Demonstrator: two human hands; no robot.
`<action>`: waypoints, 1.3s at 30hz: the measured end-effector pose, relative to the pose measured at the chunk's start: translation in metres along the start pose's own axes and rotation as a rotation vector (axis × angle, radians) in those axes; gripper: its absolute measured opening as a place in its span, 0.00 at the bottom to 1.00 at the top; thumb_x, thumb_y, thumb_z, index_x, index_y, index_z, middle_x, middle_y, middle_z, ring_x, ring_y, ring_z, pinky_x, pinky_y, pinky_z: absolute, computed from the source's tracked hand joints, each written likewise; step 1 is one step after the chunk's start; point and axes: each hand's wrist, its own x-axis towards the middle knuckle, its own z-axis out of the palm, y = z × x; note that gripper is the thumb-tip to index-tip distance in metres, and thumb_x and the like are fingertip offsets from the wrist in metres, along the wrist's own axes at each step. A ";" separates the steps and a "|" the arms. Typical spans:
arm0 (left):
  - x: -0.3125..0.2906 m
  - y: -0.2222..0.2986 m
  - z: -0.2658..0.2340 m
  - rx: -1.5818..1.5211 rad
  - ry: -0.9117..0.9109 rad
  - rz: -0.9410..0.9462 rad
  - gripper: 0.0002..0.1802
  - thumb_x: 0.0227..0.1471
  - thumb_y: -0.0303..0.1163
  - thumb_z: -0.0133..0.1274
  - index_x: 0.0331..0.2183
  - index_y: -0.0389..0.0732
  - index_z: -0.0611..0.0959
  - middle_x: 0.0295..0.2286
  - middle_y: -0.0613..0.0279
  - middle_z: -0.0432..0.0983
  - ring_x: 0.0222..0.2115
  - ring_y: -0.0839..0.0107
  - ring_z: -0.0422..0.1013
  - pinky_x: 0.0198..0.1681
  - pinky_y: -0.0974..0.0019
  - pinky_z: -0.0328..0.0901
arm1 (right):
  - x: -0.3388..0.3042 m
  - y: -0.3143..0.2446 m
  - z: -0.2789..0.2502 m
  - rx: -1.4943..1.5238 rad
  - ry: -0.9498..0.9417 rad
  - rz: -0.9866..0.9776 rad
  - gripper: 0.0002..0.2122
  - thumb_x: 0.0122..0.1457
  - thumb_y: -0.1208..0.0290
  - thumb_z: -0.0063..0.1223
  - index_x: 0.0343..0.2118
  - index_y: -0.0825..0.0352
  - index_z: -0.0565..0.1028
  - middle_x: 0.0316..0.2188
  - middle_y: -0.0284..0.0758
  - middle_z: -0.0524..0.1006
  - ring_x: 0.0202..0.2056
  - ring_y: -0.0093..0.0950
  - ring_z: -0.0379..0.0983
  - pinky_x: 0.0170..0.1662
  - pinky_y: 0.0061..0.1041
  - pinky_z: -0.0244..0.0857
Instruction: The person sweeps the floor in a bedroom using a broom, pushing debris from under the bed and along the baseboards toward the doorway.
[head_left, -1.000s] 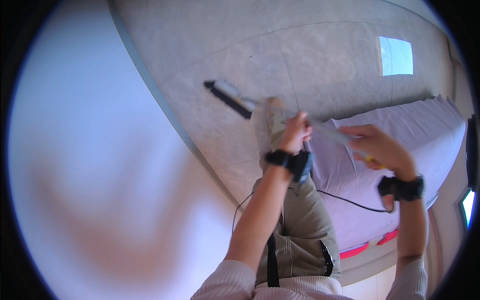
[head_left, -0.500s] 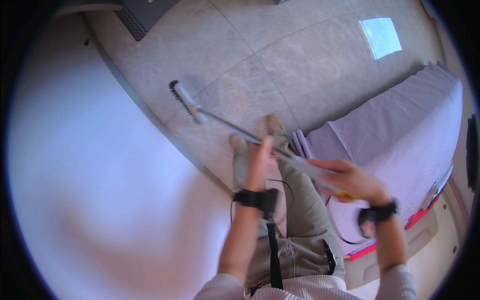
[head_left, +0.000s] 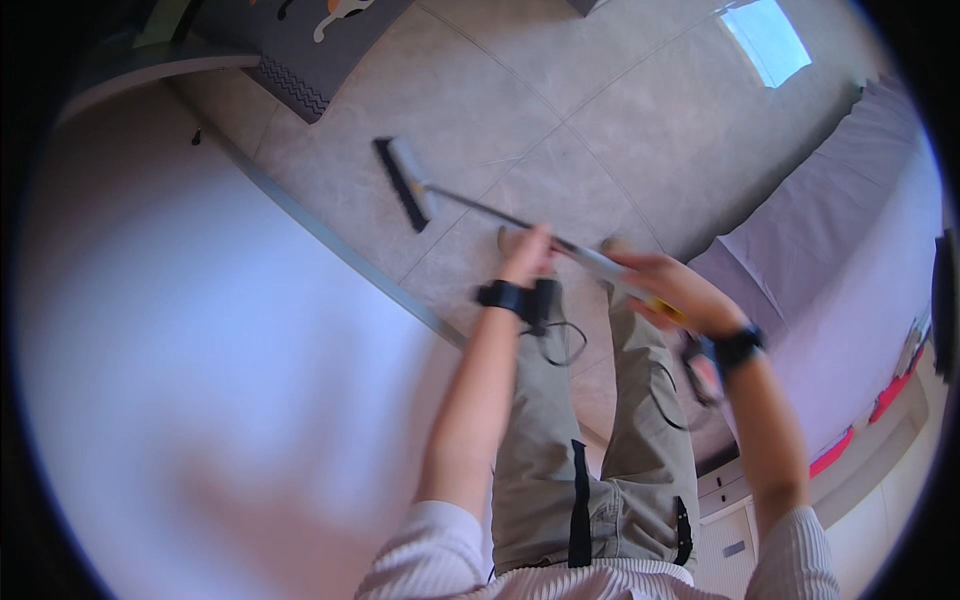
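Note:
A long-handled floor brush (head_left: 478, 207) slants across the view, its thin grey pole running from lower right to upper left. Dark bristles line one side of its pale grey head (head_left: 408, 178), which is over the tiled floor. My left hand (head_left: 530, 255) is closed around the pole near its middle. Farther up, my right hand (head_left: 680, 292) grips the thicker pale handle, where a yellow part shows beside the fingers. Both hands are slightly blurred. Black bands with cables are strapped on both wrists.
A white wall or panel (head_left: 240, 330) with a grey edge strip stands close on my left. To the right is a bed-like block draped in a lilac cover (head_left: 830, 230). A dark grey patterned mat (head_left: 300, 45) lies at the upper left on the tiled floor (head_left: 560, 70).
The brush head has moved up and slightly right in view, and both hands have shifted up. My view has also moved, with more of the patterned mat showing.

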 end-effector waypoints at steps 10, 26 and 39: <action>-0.120 0.049 0.108 -0.228 -0.289 0.074 0.17 0.50 0.38 0.45 0.19 0.34 0.72 0.10 0.60 0.67 0.05 0.73 0.59 0.08 0.69 0.56 | -0.191 -0.037 0.061 0.263 0.279 0.184 0.25 0.56 0.74 0.34 0.60 0.59 0.54 0.18 0.31 0.65 0.10 0.17 0.53 0.11 0.15 0.46; 0.036 0.185 -0.332 -0.507 0.127 0.078 0.16 0.53 0.43 0.41 0.19 0.47 0.65 0.12 0.66 0.56 0.08 0.78 0.51 0.12 0.73 0.49 | 0.240 -0.318 0.157 -0.865 -0.345 -0.241 0.17 0.49 0.61 0.41 0.22 0.74 0.73 0.19 0.41 0.73 0.17 0.30 0.67 0.22 0.29 0.61; 0.086 0.297 0.106 0.263 -0.117 -0.056 0.22 0.49 0.41 0.45 0.30 0.26 0.64 0.17 0.51 0.71 0.14 0.69 0.68 0.13 0.64 0.62 | -0.060 -0.244 -0.099 0.411 0.226 0.154 0.21 0.62 0.70 0.31 0.59 0.60 0.55 0.14 0.29 0.64 0.09 0.17 0.54 0.10 0.16 0.48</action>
